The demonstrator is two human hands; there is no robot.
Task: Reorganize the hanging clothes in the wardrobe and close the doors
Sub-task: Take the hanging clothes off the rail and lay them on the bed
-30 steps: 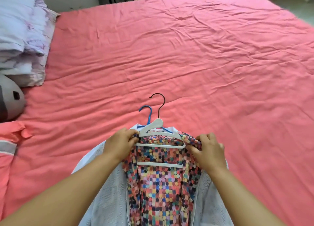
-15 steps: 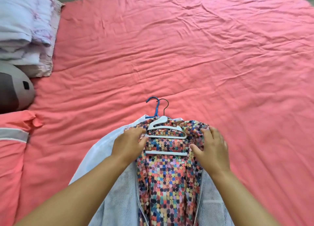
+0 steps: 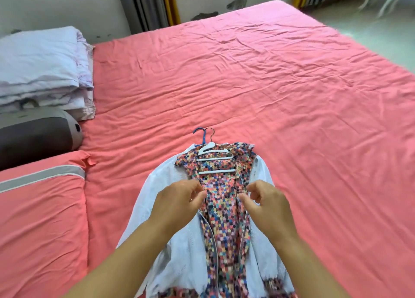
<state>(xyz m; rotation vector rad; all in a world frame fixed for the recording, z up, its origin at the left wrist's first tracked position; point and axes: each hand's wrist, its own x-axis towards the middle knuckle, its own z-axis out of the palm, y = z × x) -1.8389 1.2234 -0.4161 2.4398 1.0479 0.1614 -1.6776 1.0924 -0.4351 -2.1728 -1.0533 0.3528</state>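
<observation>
A multicoloured checked garment point(image 3: 224, 210) lies on a white hanger point(image 3: 213, 150), on top of a white mesh jacket point(image 3: 166, 181), on the pink bed. The jacket's blue hanger hook point(image 3: 201, 134) and a dark hook point(image 3: 211, 132) stick out side by side above the collars. My left hand point(image 3: 179, 201) hovers over the left front edge of the checked garment, fingers loosely curled. On the right front edge, my right hand point(image 3: 267, 202) is held the same way. Neither hand visibly holds cloth.
The pink bedsheet point(image 3: 280, 84) spreads wide ahead and to the right. A folded pale quilt point(image 3: 42, 71) and a grey pillow point(image 3: 38, 136) lie at the left, with a pink pillow point(image 3: 40, 208) nearer. Curtains point(image 3: 148, 6) hang behind the bed.
Both hands have let go of the garment's shoulders at the hanger and drawn back down to its chest. The view has tilted up, showing the wall and curtains.
</observation>
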